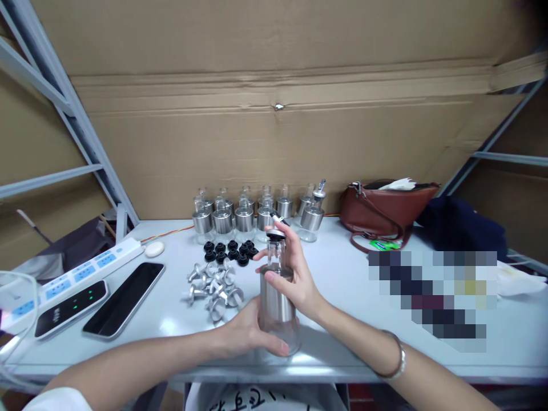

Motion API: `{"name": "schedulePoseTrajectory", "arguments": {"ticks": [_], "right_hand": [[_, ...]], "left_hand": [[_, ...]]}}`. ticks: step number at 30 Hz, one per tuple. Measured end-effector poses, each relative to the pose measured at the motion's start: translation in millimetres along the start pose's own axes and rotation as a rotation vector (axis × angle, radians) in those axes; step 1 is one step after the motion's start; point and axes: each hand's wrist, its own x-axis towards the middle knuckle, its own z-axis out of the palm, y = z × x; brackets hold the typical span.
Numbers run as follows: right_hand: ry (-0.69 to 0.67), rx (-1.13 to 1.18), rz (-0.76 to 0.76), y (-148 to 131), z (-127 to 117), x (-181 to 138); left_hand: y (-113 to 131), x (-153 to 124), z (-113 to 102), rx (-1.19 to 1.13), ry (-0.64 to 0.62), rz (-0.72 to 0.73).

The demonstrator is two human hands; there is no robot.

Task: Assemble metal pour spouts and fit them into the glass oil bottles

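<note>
Item in hand: a bottle (279,303) of clear glass with a steel sleeve, nearly upright just beside the table's (342,337) near edge, about midway along it. Left hand (256,326) grips the lower body, thumb across the front. Right hand (298,279) is closed about the sleeve and neck, thumb on the steel, forefinger raised beside the pourer (276,233) at the mouth.

Risks, as judged: smooth glass and polished steel could slip if the left hand slackens, and with the near edge so close the bottle could drop off the table. Uneven sideways pressure from the right hand could set the pourer crooked or strain the glass neck. The loose metal spouts (219,285), heaped just left of the bottle, could be scattered by the left forearm or roll towards the near edge. The closely stood bottles (244,220) along the far edge could knock together if one is pulled out carelessly.

Limits of view: whether the bottle's base touches the table cannot be confirmed. The right fingers behind the neck are partly hidden, as is the pourer's seating. The black stoppers (242,260) and spouts overlap, preventing a sure count. A pixelated patch (432,297) near the right end conceals whatever lies there.
</note>
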Motion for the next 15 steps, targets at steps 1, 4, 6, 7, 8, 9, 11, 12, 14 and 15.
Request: {"name": "schedulePoseTrajectory", "arguments": {"ticks": [1,4,6,7,8,9,11,12,14,15], "right_hand": [[0.014,0.011,0.023,0.0,0.5,0.3],[0.055,0.026,0.073,0.4,1.6,2.7],[0.069,0.033,0.087,-0.1,2.4,3.9],[0.067,0.035,0.091,-0.7,2.8,4.1],[0.057,0.035,0.099,-1.7,3.1,4.0],[0.041,0.03,0.11,-2.9,3.3,3.7],[0.012,0.012,0.143,-5.1,3.5,2.7],[0.007,0.003,0.16,-5.8,3.6,2.3],[0.031,-0.003,0.172,-6.1,3.8,2.2],[0.052,-0.003,0.168,-5.7,3.9,2.5]], "left_hand": [[-0.2,0.3,-0.6,0.013,-0.008,0.005],[-0.7,0.9,-2.0,0.036,-0.023,0.022],[-1.3,0.7,-2.5,0.032,-0.026,0.031],[-1.9,0.5,-2.6,0.034,-0.027,0.031],[-2.5,0.1,-2.7,0.039,-0.028,0.028],[-3.3,-0.2,-2.9,0.044,-0.026,0.022],[-4.9,-0.6,-3.3,0.036,-0.02,0.006],[-5.4,-0.6,-3.4,0.025,-0.019,0.001],[-5.8,0.0,-3.3,0.014,-0.02,0.004],[-5.6,0.5,-3.0,0.017,-0.019,0.011]]}}
